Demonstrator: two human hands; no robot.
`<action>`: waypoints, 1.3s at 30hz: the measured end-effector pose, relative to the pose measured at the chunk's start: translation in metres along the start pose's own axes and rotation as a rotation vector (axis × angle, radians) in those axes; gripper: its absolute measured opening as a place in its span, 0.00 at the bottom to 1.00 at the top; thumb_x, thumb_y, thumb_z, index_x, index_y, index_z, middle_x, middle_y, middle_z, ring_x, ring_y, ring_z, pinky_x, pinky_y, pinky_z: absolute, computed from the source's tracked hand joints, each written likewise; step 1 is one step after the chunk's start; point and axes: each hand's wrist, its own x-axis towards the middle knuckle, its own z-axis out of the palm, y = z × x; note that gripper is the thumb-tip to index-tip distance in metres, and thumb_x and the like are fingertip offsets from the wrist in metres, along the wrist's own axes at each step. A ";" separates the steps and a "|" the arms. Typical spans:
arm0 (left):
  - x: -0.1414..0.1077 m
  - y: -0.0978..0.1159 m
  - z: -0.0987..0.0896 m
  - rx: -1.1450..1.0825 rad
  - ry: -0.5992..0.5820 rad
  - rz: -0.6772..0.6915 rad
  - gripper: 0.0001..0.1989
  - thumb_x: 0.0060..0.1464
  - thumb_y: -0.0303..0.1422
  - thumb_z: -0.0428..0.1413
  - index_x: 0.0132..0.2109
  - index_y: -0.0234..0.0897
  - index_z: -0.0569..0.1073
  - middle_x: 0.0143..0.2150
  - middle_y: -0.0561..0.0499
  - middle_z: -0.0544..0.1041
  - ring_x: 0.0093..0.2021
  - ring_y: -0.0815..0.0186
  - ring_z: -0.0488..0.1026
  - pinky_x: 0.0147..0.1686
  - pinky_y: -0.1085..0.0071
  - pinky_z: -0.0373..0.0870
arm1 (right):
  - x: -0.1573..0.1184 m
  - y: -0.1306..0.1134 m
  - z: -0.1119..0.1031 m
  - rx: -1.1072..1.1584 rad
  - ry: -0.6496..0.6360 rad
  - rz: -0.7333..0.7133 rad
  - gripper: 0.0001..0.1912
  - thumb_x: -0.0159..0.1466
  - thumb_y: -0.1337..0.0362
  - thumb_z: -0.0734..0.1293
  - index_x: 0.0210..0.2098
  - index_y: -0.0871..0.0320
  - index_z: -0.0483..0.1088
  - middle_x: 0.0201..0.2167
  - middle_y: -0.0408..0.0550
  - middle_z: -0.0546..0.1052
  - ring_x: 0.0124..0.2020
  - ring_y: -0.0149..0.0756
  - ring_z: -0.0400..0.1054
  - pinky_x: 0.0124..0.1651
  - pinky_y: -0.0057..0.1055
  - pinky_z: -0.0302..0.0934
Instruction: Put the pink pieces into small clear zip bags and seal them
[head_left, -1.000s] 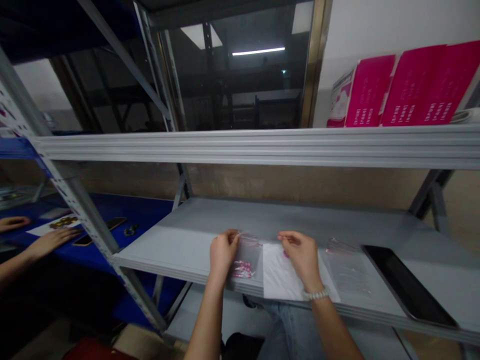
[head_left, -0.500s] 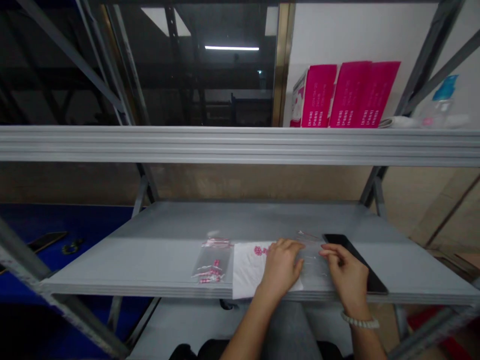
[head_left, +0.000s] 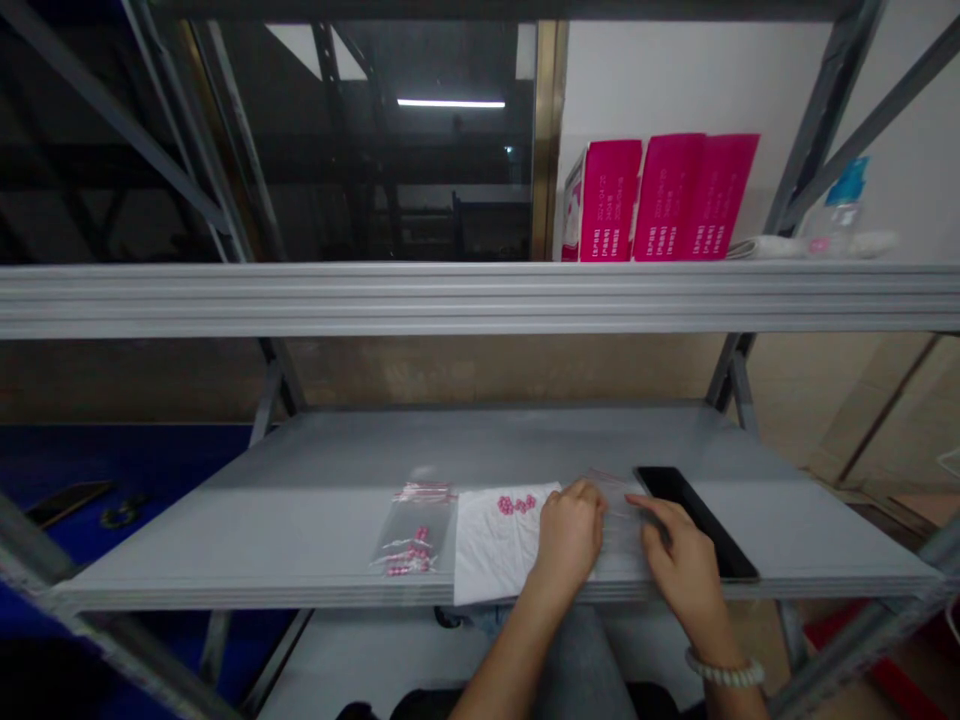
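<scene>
My left hand [head_left: 571, 532] is closed, fingers curled, over the right side of a white tissue [head_left: 491, 550] and the left edge of a clear zip bag [head_left: 619, 535]. Anything it pinches is hidden. Above that bag's right side is my right hand [head_left: 681, 555], index finger stretched left and thumb apart from it. No held object shows in the right hand. Pink bead clusters [head_left: 516, 505] lie on the tissue's upper part. Left of the tissue, another clear zip bag [head_left: 401, 520] lies flat with pink beads [head_left: 417, 548] inside.
A dark tablet-like slab [head_left: 697, 515] lies right of my right hand on the grey shelf [head_left: 315, 500]. Pink boxes [head_left: 675, 198] and a pump bottle [head_left: 844, 210] stand on the upper shelf, whose metal edge [head_left: 480, 300] crosses ahead. A phone [head_left: 69, 503] lies on a blue surface at left.
My left hand has curled its fingers and shifted off the bead clusters, which now show fully. My right index finger has straightened away from the thumb. The whole view has shifted slightly.
</scene>
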 end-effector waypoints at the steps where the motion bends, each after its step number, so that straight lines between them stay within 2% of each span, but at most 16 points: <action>1: -0.002 0.000 -0.004 -0.044 0.051 -0.016 0.11 0.59 0.23 0.48 0.36 0.35 0.75 0.37 0.44 0.79 0.39 0.58 0.76 0.41 0.63 0.71 | -0.003 -0.002 -0.004 0.082 0.056 0.092 0.15 0.56 0.62 0.63 0.38 0.59 0.77 0.38 0.56 0.81 0.40 0.48 0.73 0.47 0.44 0.67; 3: -0.011 -0.001 -0.015 -0.146 0.150 -0.038 0.11 0.61 0.24 0.47 0.38 0.36 0.73 0.37 0.45 0.79 0.38 0.60 0.76 0.40 0.65 0.72 | -0.009 -0.005 -0.011 0.312 0.045 0.322 0.17 0.57 0.53 0.66 0.35 0.60 0.77 0.33 0.58 0.81 0.32 0.46 0.73 0.34 0.38 0.68; 5: -0.024 0.000 -0.028 -0.254 0.222 -0.043 0.10 0.62 0.27 0.46 0.39 0.37 0.72 0.35 0.47 0.79 0.35 0.63 0.77 0.39 0.67 0.73 | -0.015 -0.012 -0.013 0.601 -0.145 0.539 0.27 0.57 0.43 0.64 0.30 0.63 0.78 0.27 0.60 0.80 0.25 0.41 0.71 0.24 0.32 0.63; 7: -0.040 0.001 -0.041 -0.340 0.264 -0.034 0.09 0.62 0.29 0.47 0.38 0.37 0.72 0.34 0.47 0.78 0.35 0.63 0.77 0.38 0.69 0.74 | -0.021 -0.022 -0.009 0.855 -0.341 0.704 0.35 0.56 0.36 0.62 0.26 0.65 0.78 0.23 0.60 0.79 0.19 0.36 0.67 0.19 0.28 0.57; 8: -0.048 0.002 -0.047 -0.380 0.284 -0.028 0.09 0.61 0.29 0.47 0.36 0.37 0.71 0.33 0.47 0.78 0.35 0.63 0.77 0.38 0.69 0.74 | -0.024 -0.028 -0.004 0.949 -0.390 0.760 0.35 0.55 0.35 0.63 0.25 0.64 0.78 0.21 0.57 0.78 0.17 0.33 0.65 0.18 0.27 0.55; 10: -0.063 0.002 -0.057 -0.476 0.333 -0.015 0.08 0.59 0.30 0.49 0.32 0.37 0.71 0.31 0.48 0.77 0.34 0.62 0.76 0.36 0.69 0.73 | -0.029 -0.040 0.007 1.049 -0.394 0.824 0.28 0.52 0.39 0.70 0.24 0.62 0.77 0.19 0.51 0.76 0.15 0.29 0.62 0.17 0.24 0.51; 12: -0.074 0.000 -0.064 -0.548 0.396 -0.042 0.07 0.57 0.31 0.52 0.30 0.37 0.71 0.29 0.49 0.75 0.32 0.63 0.75 0.35 0.69 0.72 | -0.035 -0.050 0.017 1.067 -0.379 0.829 0.20 0.49 0.47 0.76 0.22 0.59 0.75 0.19 0.46 0.75 0.17 0.28 0.63 0.18 0.22 0.51; 14: -0.081 -0.004 -0.069 -0.583 0.453 -0.114 0.05 0.54 0.30 0.55 0.30 0.37 0.71 0.28 0.51 0.74 0.31 0.64 0.74 0.34 0.70 0.72 | -0.040 -0.056 0.024 1.045 -0.405 0.800 0.17 0.49 0.51 0.77 0.22 0.59 0.75 0.19 0.44 0.74 0.19 0.27 0.63 0.20 0.22 0.51; 18: -0.087 -0.015 -0.078 -0.603 0.505 -0.245 0.02 0.50 0.30 0.57 0.30 0.37 0.72 0.28 0.51 0.75 0.31 0.64 0.75 0.33 0.72 0.74 | -0.047 -0.057 0.027 0.988 -0.523 0.740 0.18 0.51 0.50 0.76 0.24 0.60 0.75 0.18 0.42 0.72 0.20 0.26 0.61 0.21 0.21 0.51; 21: -0.090 -0.021 -0.082 -0.583 0.524 -0.269 0.02 0.49 0.30 0.58 0.30 0.38 0.73 0.29 0.51 0.76 0.33 0.64 0.76 0.34 0.72 0.75 | -0.049 -0.058 0.025 0.967 -0.599 0.684 0.19 0.49 0.51 0.77 0.22 0.61 0.73 0.18 0.42 0.71 0.20 0.27 0.62 0.21 0.22 0.52; 24: -0.092 -0.025 -0.085 -0.551 0.510 -0.279 0.02 0.50 0.31 0.58 0.30 0.39 0.73 0.30 0.51 0.77 0.33 0.63 0.77 0.34 0.70 0.75 | -0.049 -0.062 0.026 0.910 -0.617 0.699 0.21 0.47 0.49 0.78 0.21 0.60 0.71 0.16 0.40 0.69 0.18 0.25 0.59 0.21 0.22 0.50; 26: -0.095 -0.026 -0.087 -0.445 0.511 -0.265 0.02 0.51 0.31 0.57 0.31 0.40 0.73 0.31 0.50 0.78 0.34 0.61 0.77 0.35 0.67 0.75 | -0.049 -0.065 0.027 0.876 -0.614 0.730 0.23 0.45 0.48 0.78 0.20 0.60 0.69 0.15 0.38 0.68 0.16 0.24 0.57 0.20 0.22 0.49; 30: -0.101 -0.019 -0.092 -0.065 0.618 -0.199 0.03 0.50 0.31 0.57 0.34 0.43 0.75 0.36 0.47 0.79 0.41 0.53 0.75 0.44 0.56 0.70 | -0.050 -0.073 0.031 0.871 -0.616 0.738 0.25 0.43 0.46 0.78 0.19 0.59 0.68 0.14 0.37 0.67 0.16 0.23 0.56 0.19 0.21 0.48; 33: -0.106 -0.005 -0.092 -0.051 0.552 -0.186 0.06 0.50 0.31 0.58 0.37 0.44 0.75 0.35 0.48 0.78 0.38 0.54 0.74 0.39 0.58 0.70 | -0.051 -0.079 0.037 0.865 -0.641 0.725 0.25 0.43 0.46 0.78 0.19 0.60 0.68 0.14 0.38 0.67 0.15 0.23 0.56 0.19 0.21 0.48; 37: -0.105 0.012 -0.085 -0.223 0.374 -0.200 0.01 0.51 0.32 0.57 0.33 0.42 0.72 0.30 0.51 0.75 0.31 0.60 0.72 0.33 0.67 0.69 | -0.053 -0.085 0.047 0.882 -0.667 0.676 0.22 0.46 0.48 0.77 0.21 0.60 0.70 0.14 0.38 0.67 0.15 0.23 0.56 0.18 0.21 0.48; 39: -0.103 0.015 -0.080 -0.356 0.280 -0.240 0.05 0.52 0.33 0.56 0.30 0.41 0.69 0.26 0.53 0.71 0.27 0.63 0.69 0.29 0.71 0.67 | -0.056 -0.088 0.051 0.901 -0.667 0.642 0.20 0.47 0.50 0.77 0.21 0.61 0.71 0.15 0.38 0.68 0.15 0.22 0.55 0.18 0.21 0.47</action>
